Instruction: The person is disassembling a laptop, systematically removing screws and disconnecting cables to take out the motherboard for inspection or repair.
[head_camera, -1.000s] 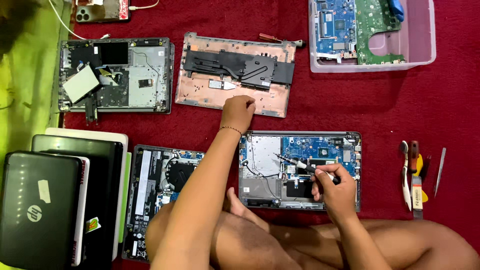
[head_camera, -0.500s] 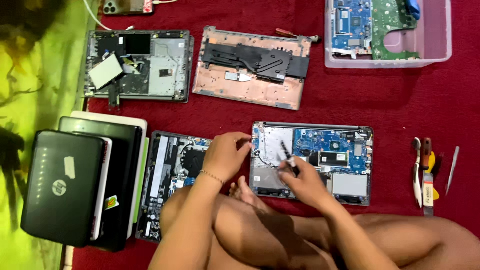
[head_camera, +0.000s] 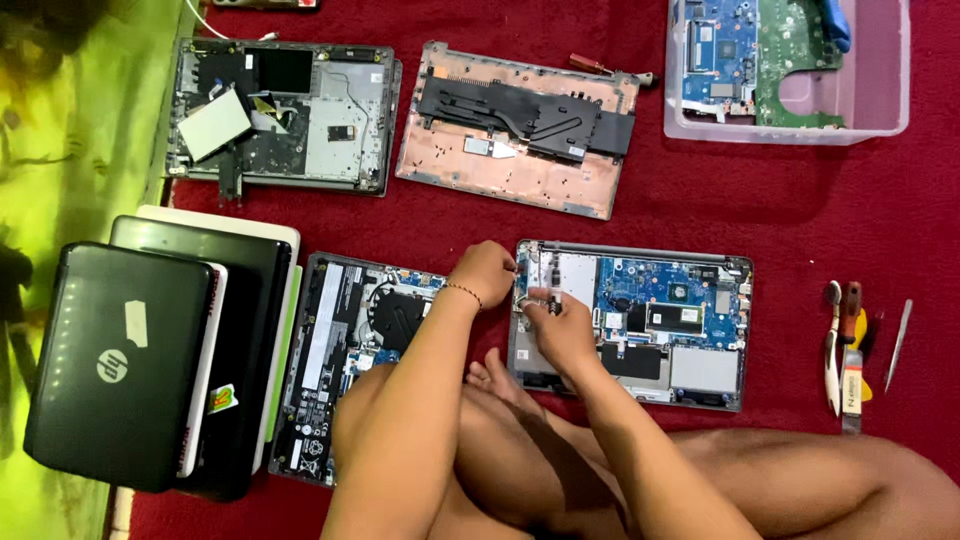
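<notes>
An opened laptop base (head_camera: 640, 325), a flat grey rectangle with a blue circuit board and bare metal plates exposed, is laid on the red cloth (head_camera: 760, 210) just in front of the crossed legs. Its left edge is met by both hands. The left hand (head_camera: 485, 272) is curled at the top-left corner, fingers bent close together; whether anything is pinched there cannot be told. The right hand (head_camera: 560, 325) is closed around a small dark tool at the same corner. Just left, a second opened laptop (head_camera: 340, 340) with a round fan is seen, beyond it a stack of closed dark laptops (head_camera: 130, 360). A copper-toned bottom cover (head_camera: 515, 130) lies farther off. Half a second earlier the left hand was spread over the second laptop; it has been brought across to the corner.
</notes>
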